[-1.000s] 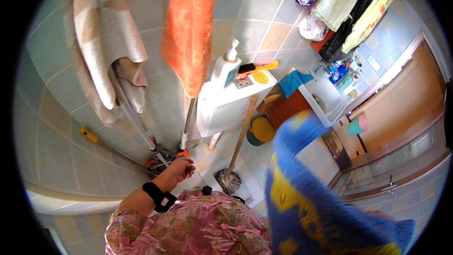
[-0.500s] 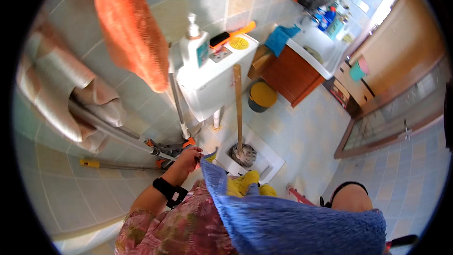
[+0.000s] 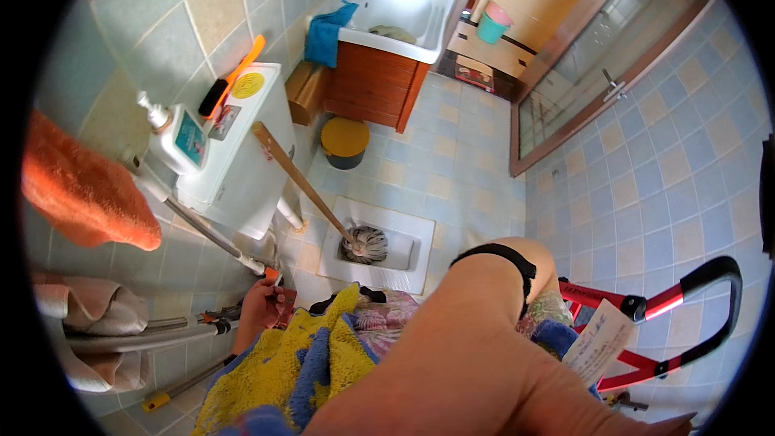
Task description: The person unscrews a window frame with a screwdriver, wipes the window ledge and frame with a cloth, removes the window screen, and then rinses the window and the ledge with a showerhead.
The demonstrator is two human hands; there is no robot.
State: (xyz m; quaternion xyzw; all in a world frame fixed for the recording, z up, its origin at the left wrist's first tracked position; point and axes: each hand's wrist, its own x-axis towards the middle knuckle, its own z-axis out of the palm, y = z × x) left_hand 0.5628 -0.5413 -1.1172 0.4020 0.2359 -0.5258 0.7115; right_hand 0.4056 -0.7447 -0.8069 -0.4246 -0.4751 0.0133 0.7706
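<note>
Reaching to the wall, the left hand [image 3: 260, 307] closes its fingers around the orange-tipped valve [image 3: 273, 276] at the lower end of the metal pipe [image 3: 202, 226], beside the white cistern [image 3: 242, 153]. A yellow and blue towel [image 3: 299, 355] covers the forearm. The right hand is hidden, so its state I cannot tell.

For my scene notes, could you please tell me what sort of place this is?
Most likely a tiled bathroom: a white squat toilet is set in the floor, a white cistern hangs on the tiled wall, and a washbasin sits on a wooden cabinet.
</note>
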